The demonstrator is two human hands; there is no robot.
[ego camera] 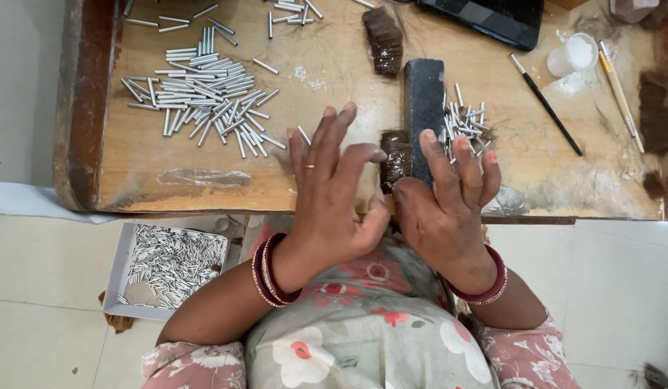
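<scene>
Whatever sits between the left hand [334,198] and right hand [446,209] is hidden. At one o'clock, the black tablet [492,18] runs off the top edge; at three o'clock, brown clumps [658,108] are cut off.

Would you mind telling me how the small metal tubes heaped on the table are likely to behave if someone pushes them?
The metal tubes look round and smooth, so they would probably roll and scatter. They appear thin and rigid, likely light. Strays already lie loose across the wooden table.
</scene>
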